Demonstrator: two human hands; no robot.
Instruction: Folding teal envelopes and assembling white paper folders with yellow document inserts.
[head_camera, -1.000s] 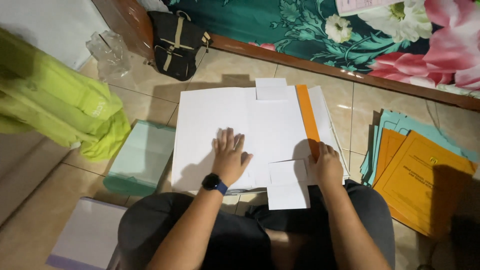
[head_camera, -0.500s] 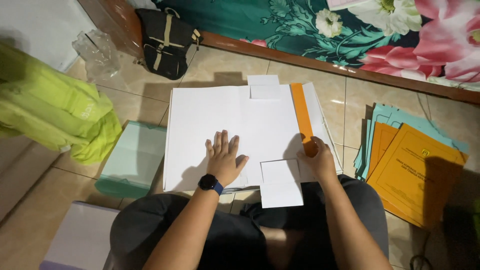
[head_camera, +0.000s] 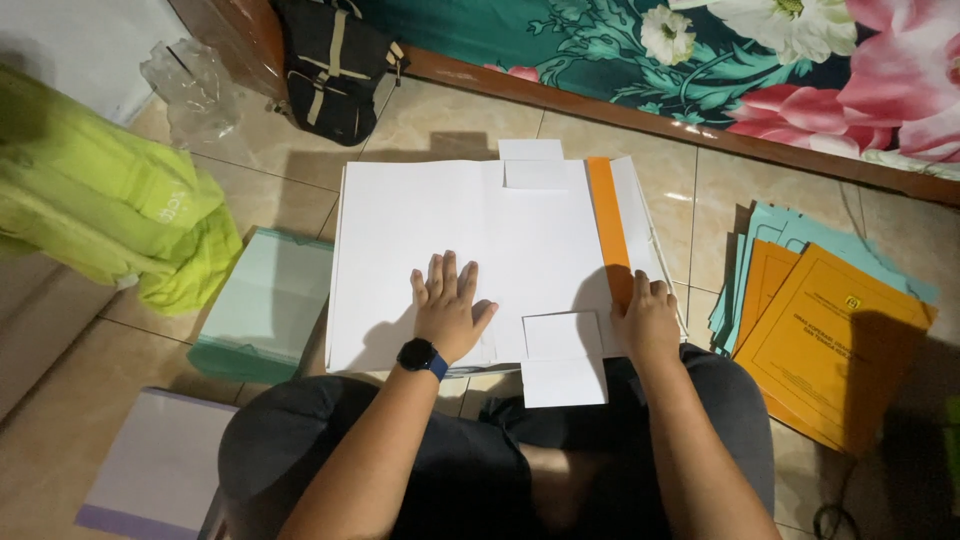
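while we sit cross-legged on the tiled floor (head_camera: 620, 130), a big white folded sheet (head_camera: 420, 230) lies spread in front of our knees, with an orange strip (head_camera: 606, 215) running near to far along its right part. our left hand (head_camera: 448, 308) rests flat on the sheet near its near edge, fingers spread and palm down, gripping nothing; a dark smartwatch (head_camera: 420, 356) sits on that wrist. our right hand (head_camera: 648, 322) presses down on the sheet's right side, at the near end of the orange strip, fingers curled over; we cannot tell whether it pinches anything. between the two hands a small white flap (head_camera: 562, 358) sticks out toward our lap, and a matching small flap (head_camera: 532, 150) juts from the far edge.

to the right, well apart from the sheet, lies a stack of orange folders (head_camera: 835, 335) on teal ones (head_camera: 768, 225). to the left sits a pale green ream of paper (head_camera: 265, 305), just beside the sheet, and farther left a lime green bag (head_camera: 110, 215). a black backpack (head_camera: 335, 60) stands at the far side near crumpled clear plastic (head_camera: 195, 85). a white pad with a purple edge (head_camera: 160, 470) lies near left by our knee.
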